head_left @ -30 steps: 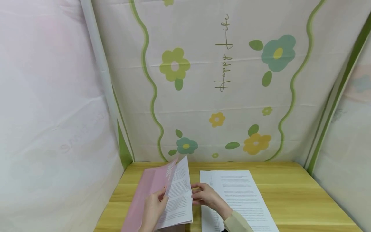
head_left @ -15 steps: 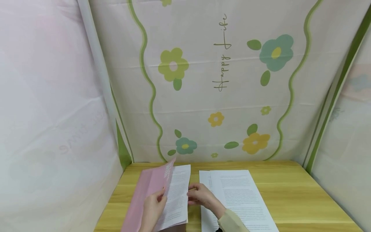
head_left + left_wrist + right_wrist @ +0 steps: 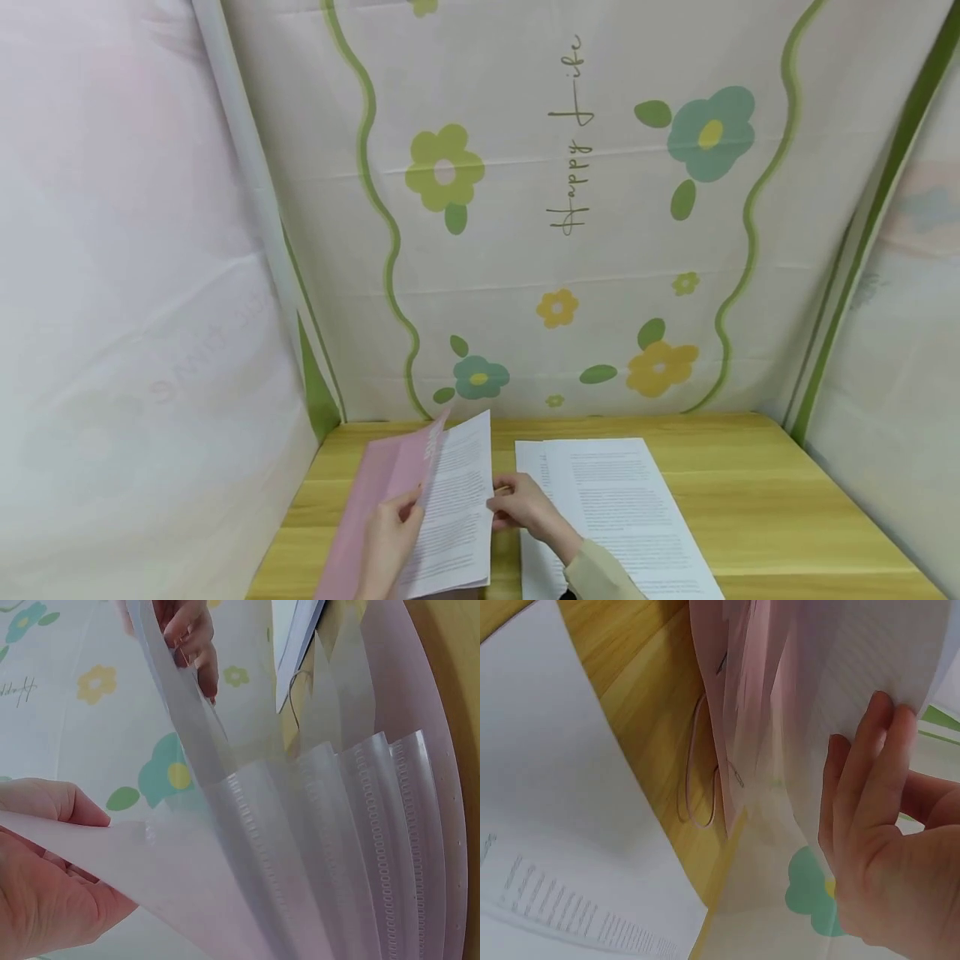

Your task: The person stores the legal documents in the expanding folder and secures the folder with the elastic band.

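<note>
A pink expanding file folder (image 3: pixel 367 492) stands partly open on the left of the table. My left hand (image 3: pixel 388 537) pinches the edge of its cover between thumb and fingers. In the left wrist view, translucent pleated pockets (image 3: pixel 367 825) fan out beyond that cover. Printed sheets (image 3: pixel 455 500) are tilted up beside the cover, their lower part inside the folder. With my right hand (image 3: pixel 527 508) I hold the sheets' right edge, fingers on one face and thumb behind, as the right wrist view shows.
A second stack of printed paper (image 3: pixel 622 508) lies flat to the right, its sheets slightly offset. A thin elastic cord (image 3: pixel 688 769) loops from the folder's edge over the wooden table (image 3: pixel 795 517). Patterned fabric walls (image 3: pixel 495 250) enclose the back and sides.
The sheets dip and spread half a second ago, then tilt upright again with my right hand at their edge. My left hand keeps its hold on the cover, shifting slightly left.
</note>
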{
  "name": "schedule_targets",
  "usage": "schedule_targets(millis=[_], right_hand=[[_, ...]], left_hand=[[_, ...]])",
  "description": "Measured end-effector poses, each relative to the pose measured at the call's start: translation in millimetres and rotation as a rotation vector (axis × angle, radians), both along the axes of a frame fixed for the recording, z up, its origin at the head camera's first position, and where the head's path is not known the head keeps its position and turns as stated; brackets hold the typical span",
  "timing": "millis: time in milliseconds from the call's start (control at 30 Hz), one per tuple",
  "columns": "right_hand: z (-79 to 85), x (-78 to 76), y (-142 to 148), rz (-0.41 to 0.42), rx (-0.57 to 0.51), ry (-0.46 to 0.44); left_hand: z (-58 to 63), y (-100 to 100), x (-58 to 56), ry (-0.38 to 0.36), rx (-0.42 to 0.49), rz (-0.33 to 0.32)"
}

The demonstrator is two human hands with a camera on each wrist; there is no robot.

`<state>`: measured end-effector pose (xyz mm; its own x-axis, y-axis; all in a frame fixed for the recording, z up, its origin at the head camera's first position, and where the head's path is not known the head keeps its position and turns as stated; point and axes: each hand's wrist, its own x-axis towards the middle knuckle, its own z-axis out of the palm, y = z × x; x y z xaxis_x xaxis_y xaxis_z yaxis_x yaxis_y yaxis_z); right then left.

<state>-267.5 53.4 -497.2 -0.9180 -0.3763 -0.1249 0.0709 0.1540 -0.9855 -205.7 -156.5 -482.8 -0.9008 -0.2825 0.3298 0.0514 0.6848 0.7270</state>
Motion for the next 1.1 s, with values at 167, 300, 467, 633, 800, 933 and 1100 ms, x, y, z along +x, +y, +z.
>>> schedule_targets(millis=[167,300,467,633,800,933,1100], right_hand=[[2.3,-3.4,9,0.013,0.008,-0.006],[3.6,-8.2,12,0.029,0.027,-0.027],[4.5,-12.7,16,0.065,0.057,-0.047],[9.0,-15.3,21,0.066,0.073,-0.059],[15.2,-15.5,26,0.071,0.077,-0.081],[15.7,-14.0,28,0.062,0.08,-0.105],[11.8,-12.2,25,0.063,0.067,-0.101]], left_hand=[[0.2,0,0.3,0.005,0.0,-0.006],[0.0,0,0.3,0.026,-0.01,-0.021],[0.0,0,1.0,0.03,-0.005,-0.01],[1.8,-2,1.1,0.018,0.003,-0.007],[2.2,-3,0.9,0.008,0.015,-0.018],[1.3,-3,1.6,0.002,0.029,-0.027],[0.8,-3,2.4,0.012,0.015,-0.037]])
